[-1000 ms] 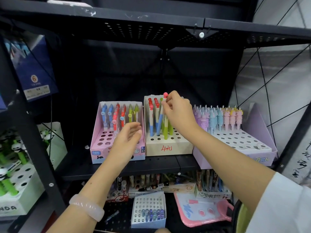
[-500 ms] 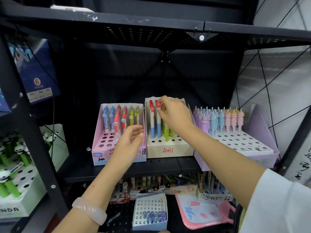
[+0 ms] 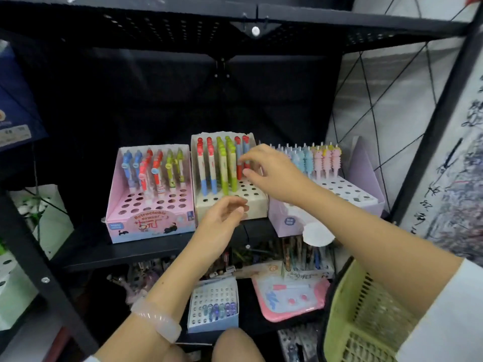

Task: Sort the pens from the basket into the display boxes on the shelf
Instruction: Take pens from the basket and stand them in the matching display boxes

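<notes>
Now that the red-topped pen the right hand (image 3: 274,173) was lowering a second ago stands in the cream middle box (image 3: 230,205), that hand has let go and lifted a little to the right. Its grip is apart, fingers loosely spread, the forefinger close to the red pens (image 3: 239,158) at the back right of the box; whether it touches them I cannot tell. Nothing is held in it.

The left hand (image 3: 222,218) has slid from the front of the pink box (image 3: 146,220), centre left of the frame, across to the front edge of the cream box. Its fingers are loosely curled and empty, the fingertips (image 3: 239,205) at the box's front rim, perhaps steadying it.

So one more pen is sorted. The cream box now holds blue, green and red pens in its back rows, with the front holes bare. The pale purple box (image 3: 287,223) to the right holds pastel pens at the back and has many free holes too.

At the lower right corner of the frame the green basket (image 3: 366,309) has come into view; what lies in it is too blurred to make out. With both hands free, my guess is that the next reach goes down there for another pen.
</notes>
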`<state>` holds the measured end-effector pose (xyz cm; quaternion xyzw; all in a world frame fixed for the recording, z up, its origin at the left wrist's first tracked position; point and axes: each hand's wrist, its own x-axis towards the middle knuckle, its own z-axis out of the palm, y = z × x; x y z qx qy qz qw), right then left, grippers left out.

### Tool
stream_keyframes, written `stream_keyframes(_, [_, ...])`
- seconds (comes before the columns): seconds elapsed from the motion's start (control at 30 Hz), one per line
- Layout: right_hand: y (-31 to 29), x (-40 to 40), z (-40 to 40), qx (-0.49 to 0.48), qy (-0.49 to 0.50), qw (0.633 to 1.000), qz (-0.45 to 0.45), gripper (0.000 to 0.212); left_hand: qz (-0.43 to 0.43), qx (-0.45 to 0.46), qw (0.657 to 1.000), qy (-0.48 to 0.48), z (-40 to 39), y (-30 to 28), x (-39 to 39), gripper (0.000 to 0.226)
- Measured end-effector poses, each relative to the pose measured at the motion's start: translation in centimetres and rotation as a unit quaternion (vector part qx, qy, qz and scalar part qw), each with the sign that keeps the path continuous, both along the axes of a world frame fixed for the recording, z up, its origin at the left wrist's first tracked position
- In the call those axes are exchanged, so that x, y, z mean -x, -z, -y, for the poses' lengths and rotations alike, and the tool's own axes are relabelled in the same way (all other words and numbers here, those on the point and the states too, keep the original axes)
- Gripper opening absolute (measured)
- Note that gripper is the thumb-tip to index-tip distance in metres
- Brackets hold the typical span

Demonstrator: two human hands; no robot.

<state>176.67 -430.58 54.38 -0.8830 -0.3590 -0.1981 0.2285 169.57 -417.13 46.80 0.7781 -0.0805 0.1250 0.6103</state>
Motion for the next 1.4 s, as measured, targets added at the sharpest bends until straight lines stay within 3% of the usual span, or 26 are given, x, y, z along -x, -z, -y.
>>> stream_keyframes(0.17, [3.7,3.8,9.6,-0.020,0.026,0.995,-0.097,0.020,-0.053,-0.024,0.994,0.098,7.8,2.9,0.1,0.023])
stream_keyframes(0.27, [7.8,5.6,16.0,-0.043,0.086,0.983,-0.157,0.019,-0.074,-0.036,0.984,0.156,12.7,4.9,0.4,0.022])
stream_keyframes(0.4, [15.2,7.5,23.5,-0.004,0.183,0.952,-0.247,0.019,-0.086,-0.053,0.970,0.221,18.4,7.8,0.8,0.019])
stream_keyframes(0.5, [20.8,8.7,27.7,0.105,0.219,0.902,-0.355,0.025,-0.123,-0.110,0.948,0.274,21.2,10.6,0.9,0.016])
stream_keyframes(0.63, [27.4,10.8,30.8,0.279,0.191,0.812,-0.476,0.034,-0.161,-0.207,0.914,0.308,22.9,13.5,0.4,0.017])
stream_keyframes(0.73, [31.2,12.2,31.4,0.315,0.153,0.760,-0.548,0.045,-0.184,-0.255,0.895,0.316,23.1,14.6,-0.2,0.020])
stream_keyframes(0.8, [33.2,12.8,31.1,0.331,0.138,0.766,-0.534,0.040,-0.189,-0.264,0.892,0.313,23.1,15.1,-0.5,0.022])
stream_keyframes(0.93, [35.4,13.7,28.9,0.378,0.164,0.797,-0.441,0.064,-0.191,-0.283,0.886,0.312,22.9,15.9,-0.4,0.025])
stream_keyframes(1.03, [36.2,14.1,26.5,0.344,0.128,0.828,-0.423,0.063,-0.202,-0.281,0.884,0.313,22.7,16.2,-0.3,0.025])
stream_keyframes(1.13, [36.4,13.6,24.9,0.276,0.107,0.812,-0.503,0.066,-0.204,-0.275,0.886,0.312,22.7,16.3,-0.4,0.024])
stream_keyframes(1.23, [35.9,12.7,24.0,0.325,0.096,0.784,-0.520,0.075,-0.212,-0.266,0.886,0.315,22.7,16.6,-0.4,0.024])
stream_keyframes(1.4, [35.5,11.8,23.2,0.363,0.050,0.781,-0.506,0.061,-0.217,-0.231,0.893,0.320,23.1,16.8,-0.5,0.013])
